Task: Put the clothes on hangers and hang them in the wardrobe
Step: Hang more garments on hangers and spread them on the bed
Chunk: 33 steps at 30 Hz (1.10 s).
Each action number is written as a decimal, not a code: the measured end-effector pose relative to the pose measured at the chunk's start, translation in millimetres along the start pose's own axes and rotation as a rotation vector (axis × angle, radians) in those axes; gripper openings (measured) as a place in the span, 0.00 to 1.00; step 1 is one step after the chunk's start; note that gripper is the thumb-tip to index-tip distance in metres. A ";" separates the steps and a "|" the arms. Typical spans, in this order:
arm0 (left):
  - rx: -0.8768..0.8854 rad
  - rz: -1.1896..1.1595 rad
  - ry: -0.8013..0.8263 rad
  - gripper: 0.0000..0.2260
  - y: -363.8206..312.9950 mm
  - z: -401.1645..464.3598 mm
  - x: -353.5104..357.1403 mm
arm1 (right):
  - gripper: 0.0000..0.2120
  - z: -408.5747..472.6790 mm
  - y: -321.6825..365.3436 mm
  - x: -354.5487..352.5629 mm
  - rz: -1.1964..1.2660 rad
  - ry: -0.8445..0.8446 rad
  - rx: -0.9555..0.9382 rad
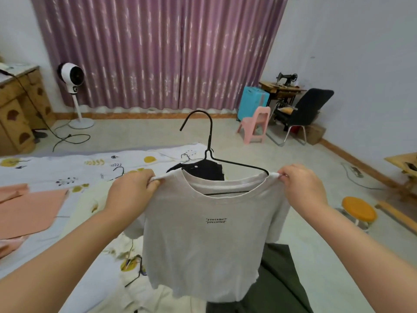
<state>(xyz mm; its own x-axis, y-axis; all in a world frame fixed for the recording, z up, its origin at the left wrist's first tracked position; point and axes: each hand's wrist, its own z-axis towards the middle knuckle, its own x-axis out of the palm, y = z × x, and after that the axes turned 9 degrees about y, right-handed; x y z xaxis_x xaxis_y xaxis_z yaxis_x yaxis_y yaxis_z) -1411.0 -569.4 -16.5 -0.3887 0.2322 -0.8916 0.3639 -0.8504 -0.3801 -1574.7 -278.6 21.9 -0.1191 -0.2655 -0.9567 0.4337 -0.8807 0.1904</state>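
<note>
Bedding with a leaf print [67, 168] spreads under both arms, with pale floor beyond. Nearest the camera, the forearms reach forward and slightly up, well apart, wrists level with each other. The left hand [133, 190] has its fingers curled tight on the shoulder seam of the white T-shirt [203, 233]; the right hand [300, 186] pinches the opposite shoulder the same way, fingers bunched on the cloth. Between the two sets of fingers the neckline hangs open, and the shirt drops below them, front side toward the person, clear of the bed.

A black wire hanger [211, 141] sits inside the shirt: its bottom bar shows through the neck opening just below finger level, one sloping arm runs toward the right fingers, and the hook rises above and beyond the hands. This looks like the dressing step nearly finished, with the shoulders being settled over the hanger's ends. The next move likely calls for one hand to let go of the cloth and take the hook, so the shirt can be carried off; no wardrobe is in view.

Just past the fingers a black garment [203, 170] lies on the bed. Left of the left fingers lies a pink cloth [29, 211], and a spare hanger [118, 171] rests beyond it. Farther off stand a pink chair [255, 125], a white fan [72, 75] and purple curtains [158, 53].
</note>
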 end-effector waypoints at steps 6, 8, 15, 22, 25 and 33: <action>-0.021 0.016 0.024 0.17 -4.9 62.5 24.4 | 0.10 75.2 -7.3 21.6 0.013 0.014 -0.016; -0.034 0.044 0.047 0.17 -7.8 78.0 36.2 | 0.10 98.2 -14.2 32.5 0.034 0.022 -0.028; -0.042 0.152 0.084 0.17 -29.0 120.5 79.4 | 0.10 164.4 -52.8 74.0 0.047 0.079 -0.066; 0.025 0.167 0.046 0.19 -54.6 167.0 95.9 | 0.11 221.0 -81.6 80.3 0.067 0.021 -0.090; 0.013 0.200 0.015 0.18 -54.9 195.1 109.9 | 0.11 246.6 -84.7 92.2 0.080 0.010 -0.081; -0.165 0.250 0.191 0.16 -6.2 252.9 215.6 | 0.10 286.3 -84.5 203.4 0.091 0.148 0.024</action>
<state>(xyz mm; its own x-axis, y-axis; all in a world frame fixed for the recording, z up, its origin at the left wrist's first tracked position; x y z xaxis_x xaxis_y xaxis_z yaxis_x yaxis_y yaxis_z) -1711.1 -633.5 -144.1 -0.1106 0.1236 -0.9862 0.5658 -0.8079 -0.1647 -1891.3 -370.5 -125.7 0.0535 -0.2852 -0.9570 0.4153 -0.8652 0.2810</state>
